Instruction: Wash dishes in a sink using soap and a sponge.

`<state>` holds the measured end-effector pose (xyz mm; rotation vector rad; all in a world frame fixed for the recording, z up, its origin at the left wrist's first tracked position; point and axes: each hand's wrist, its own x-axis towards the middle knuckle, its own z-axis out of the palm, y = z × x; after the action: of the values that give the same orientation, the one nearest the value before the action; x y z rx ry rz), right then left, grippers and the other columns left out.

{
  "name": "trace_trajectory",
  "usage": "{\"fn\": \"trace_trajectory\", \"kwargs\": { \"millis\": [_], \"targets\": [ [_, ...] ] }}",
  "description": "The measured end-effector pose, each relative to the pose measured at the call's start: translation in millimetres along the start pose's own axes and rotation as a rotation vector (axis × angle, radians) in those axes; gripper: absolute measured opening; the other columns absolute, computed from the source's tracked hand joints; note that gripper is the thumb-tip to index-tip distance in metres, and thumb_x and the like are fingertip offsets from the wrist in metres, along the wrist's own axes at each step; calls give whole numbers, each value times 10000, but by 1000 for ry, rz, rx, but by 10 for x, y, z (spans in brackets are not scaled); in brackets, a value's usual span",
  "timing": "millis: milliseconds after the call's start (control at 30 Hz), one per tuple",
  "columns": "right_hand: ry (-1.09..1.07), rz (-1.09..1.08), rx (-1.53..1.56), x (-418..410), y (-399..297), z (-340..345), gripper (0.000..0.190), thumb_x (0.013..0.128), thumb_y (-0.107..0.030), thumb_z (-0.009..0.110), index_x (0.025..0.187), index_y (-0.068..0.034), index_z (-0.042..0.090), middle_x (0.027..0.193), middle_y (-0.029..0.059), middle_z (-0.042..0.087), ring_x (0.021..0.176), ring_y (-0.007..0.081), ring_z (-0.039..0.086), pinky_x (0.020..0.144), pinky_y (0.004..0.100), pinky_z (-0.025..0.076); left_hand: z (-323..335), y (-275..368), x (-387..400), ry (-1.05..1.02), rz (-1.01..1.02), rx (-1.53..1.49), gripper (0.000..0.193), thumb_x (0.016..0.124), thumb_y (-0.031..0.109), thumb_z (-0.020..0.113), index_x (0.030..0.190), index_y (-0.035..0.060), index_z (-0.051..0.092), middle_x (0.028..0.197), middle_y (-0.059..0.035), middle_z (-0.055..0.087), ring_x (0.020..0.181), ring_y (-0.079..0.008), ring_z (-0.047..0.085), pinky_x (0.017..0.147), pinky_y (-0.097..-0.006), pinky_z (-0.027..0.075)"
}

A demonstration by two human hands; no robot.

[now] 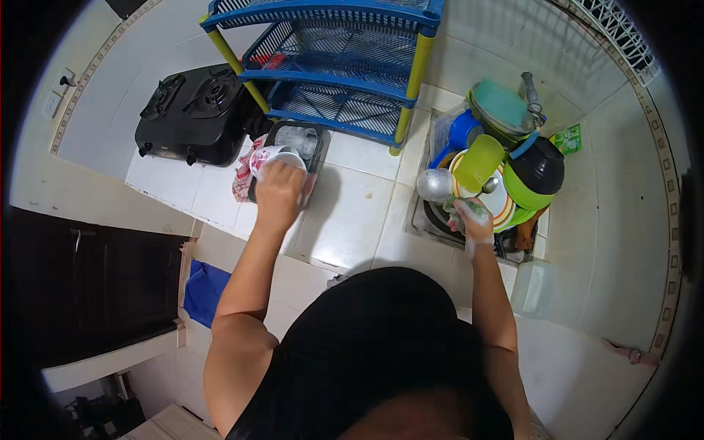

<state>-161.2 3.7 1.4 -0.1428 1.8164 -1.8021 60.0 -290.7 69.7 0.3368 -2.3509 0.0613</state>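
Observation:
My left hand [282, 184] grips a white cup with a pink pattern [263, 158] over a black tray [315, 165]. A soapy clear glass [297, 138] lies in that tray. At the sink [416, 212], my right hand [473, 216] is closed on a foamy green scrubber [466, 206]. Close above it are a yellow-green plastic cup [479, 163], a spoon [489, 185] and white plates with orange rims [503, 204]. A soapy round vessel [435, 185] is just left of these. Green bowls [522, 187] and a black bowl [537, 165] are piled at the right.
A blue plastic rack [335, 71] with yellow posts stands at the back of the tiled counter. Left of it is a black two-burner gas stove [192, 121]. A red checked cloth [241, 179] lies beside the tray. The faucet [531, 99] rises behind the piled dishes.

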Motion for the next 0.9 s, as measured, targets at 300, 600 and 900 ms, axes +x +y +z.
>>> {"fn": "trace_trajectory", "kwargs": {
  "millis": [300,600,900],
  "targets": [
    [40,19,39,-61,28,-70,212,795,-142,697,902,-22,560,703,55,567,495,159,572,404,260,431,339,183,53,-488,347,277,93,720,117,542,739,46,600,766,-84,604,861,-232,550,820,-362,436],
    [78,61,51,-55,105,-164,242,792,-150,703,936,-20,558,748,58,581,495,166,567,410,256,440,531,155,48,-645,540,442,176,758,157,521,824,41,636,831,-83,625,960,-248,504,803,-325,424],
    [95,57,69,-65,101,-224,216,808,-129,681,952,-22,561,754,65,593,504,166,568,421,257,449,691,53,-13,-727,416,477,182,770,168,520,840,56,645,849,-64,626,1014,-240,477,775,-328,426]
  ]
}}
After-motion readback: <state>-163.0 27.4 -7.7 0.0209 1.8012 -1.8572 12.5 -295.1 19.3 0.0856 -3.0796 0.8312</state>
